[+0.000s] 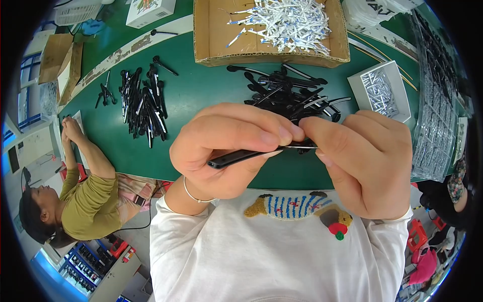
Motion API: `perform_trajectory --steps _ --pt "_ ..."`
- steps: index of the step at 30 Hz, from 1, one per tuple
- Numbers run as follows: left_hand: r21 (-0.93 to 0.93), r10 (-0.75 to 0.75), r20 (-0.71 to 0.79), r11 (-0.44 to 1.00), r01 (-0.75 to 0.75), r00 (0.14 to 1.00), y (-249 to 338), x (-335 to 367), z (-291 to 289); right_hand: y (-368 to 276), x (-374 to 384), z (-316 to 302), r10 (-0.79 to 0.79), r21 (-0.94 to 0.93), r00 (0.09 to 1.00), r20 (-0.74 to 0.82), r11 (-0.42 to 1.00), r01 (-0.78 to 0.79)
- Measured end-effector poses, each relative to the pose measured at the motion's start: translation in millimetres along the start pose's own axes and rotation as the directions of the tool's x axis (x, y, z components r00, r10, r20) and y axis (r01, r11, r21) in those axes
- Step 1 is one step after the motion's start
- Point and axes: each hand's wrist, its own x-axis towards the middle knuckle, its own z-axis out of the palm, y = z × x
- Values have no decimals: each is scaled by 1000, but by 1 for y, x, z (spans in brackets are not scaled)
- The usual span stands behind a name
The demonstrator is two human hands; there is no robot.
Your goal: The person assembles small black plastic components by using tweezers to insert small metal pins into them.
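Note:
My left hand (234, 148) is closed around a slim black plastic piece (234, 159) with a rounded end, held tilted in front of my chest. A thin pale edge (298, 147) runs from it toward my right hand (362, 158). The right fingers are pinched together at that far end; exactly what lies between them is hidden. Just beyond both hands is a loose pile of similar black pieces (287, 85), some with shiny faces and rounded ends. A second, neater pile (143, 103) sits to the left on the green table (201, 88).
An open cardboard box (211, 38) of white paper strips stands at the back. To the right are a white box (400, 95) of small silver pieces and clear plastic trays (435, 116). A co-worker (85, 201) sits at the left; a few black pieces (104, 94) lie nearby.

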Motion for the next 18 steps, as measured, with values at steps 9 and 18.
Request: perform_trajectory --steps 9,18 --pt "-128 19 -47 991 -25 999 -1 -3 1 -6 0 -5 -41 -135 998 54 990 48" --pt "155 20 19 988 -23 1000 9 1 -4 -4 11 -13 -38 -158 982 186 985 69"
